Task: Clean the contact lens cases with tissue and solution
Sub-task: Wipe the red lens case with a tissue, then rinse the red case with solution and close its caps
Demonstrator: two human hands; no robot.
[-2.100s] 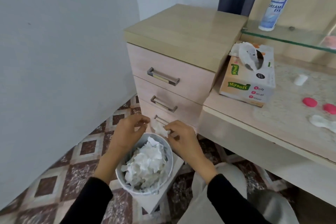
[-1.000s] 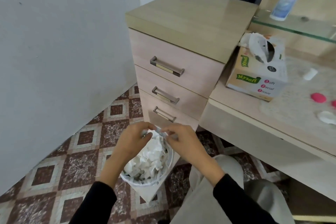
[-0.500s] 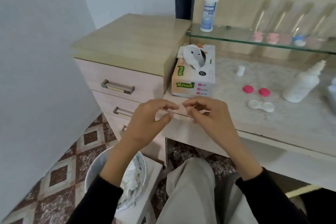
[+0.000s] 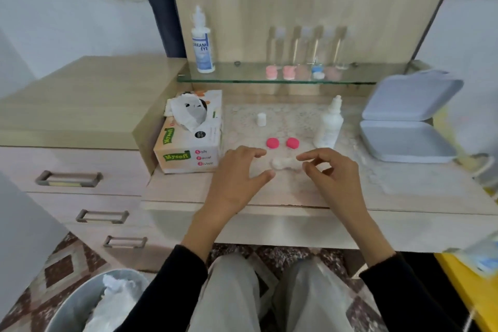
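A white contact lens case (image 4: 283, 163) lies on the dressing table between my hands. Two pink caps (image 4: 272, 143) (image 4: 292, 143) lie just behind it. My left hand (image 4: 237, 178) hovers left of the case, fingers spread and loosely bent, holding nothing. On the right, my right hand (image 4: 330, 172) hovers with its fingers curled and empty, the fingertips close to the case. The Mysoft tissue box (image 4: 190, 140) stands at the left with a tissue sticking out. A white solution bottle (image 4: 328, 125) stands behind the caps, and its small white cap (image 4: 261, 119) sits apart.
A glass shelf (image 4: 242, 79) carries a Dream Eye bottle (image 4: 202, 43) and several lens cases (image 4: 288, 73). An open blue case (image 4: 407, 121) sits at the right. A drawer unit (image 4: 70, 178) stands to the left. A bin of used tissues (image 4: 99, 304) sits on the floor.
My hands dropped a crumpled tissue into the bin, then rose to the table. They now hover either side of the white lens case.
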